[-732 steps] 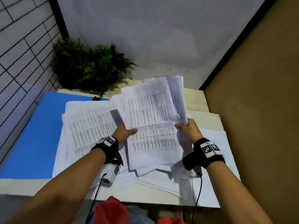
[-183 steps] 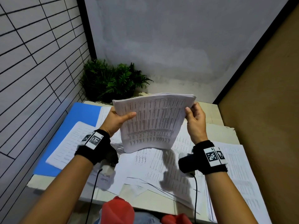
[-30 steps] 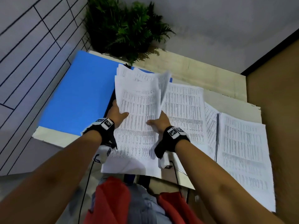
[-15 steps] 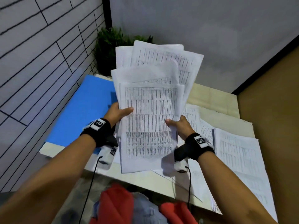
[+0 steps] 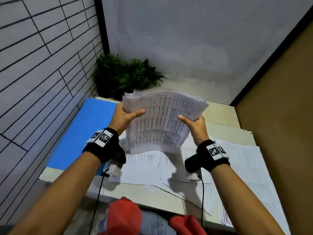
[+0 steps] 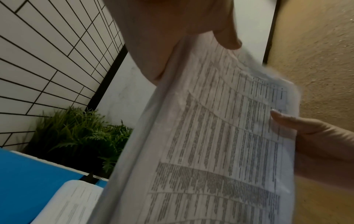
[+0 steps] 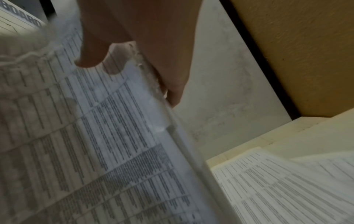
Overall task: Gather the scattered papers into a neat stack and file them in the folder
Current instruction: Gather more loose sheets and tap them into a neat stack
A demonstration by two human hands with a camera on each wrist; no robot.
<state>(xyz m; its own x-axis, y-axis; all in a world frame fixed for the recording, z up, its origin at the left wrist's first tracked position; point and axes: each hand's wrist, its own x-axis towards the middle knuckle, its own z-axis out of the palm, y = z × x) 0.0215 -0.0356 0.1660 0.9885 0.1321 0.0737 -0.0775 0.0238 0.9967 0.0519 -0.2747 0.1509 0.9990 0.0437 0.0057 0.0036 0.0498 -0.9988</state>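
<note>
Papers [image 5: 160, 122] gathered into a bundle are held up in the air above the tabletop [image 5: 221, 114], printed face toward the head camera, the sheets bowed and their upper edges uneven. The left hand [image 5: 124, 116] has its grip closed on the bundle's left edge, thumb across the front and fingers behind; the right hand [image 5: 194, 125] grasps the right edge the same way, thumb on the printed face. The print is dense rows and columns of small text, too blurred in all three views to read. More loose sheets [image 5: 243, 168] of the same tabular print lie spread on the tabletop under and to the right of the hands, some overhanging its near edge. The blue folder [image 5: 76, 133] lies flat on the left part of the tabletop, beside the tiled wall [image 5: 42, 65], with a sheet overlapping its right side in the left wrist view. A green fern-like plant [image 5: 125, 77] stands in the far corner behind the folder. Each wrist wears a black band [image 5: 101, 145] carrying square black-and-white marker tags. At the top left of the right wrist view a pale panel [image 7: 21, 21] shows part of a word in grey capitals, reading "BOARD".
</note>
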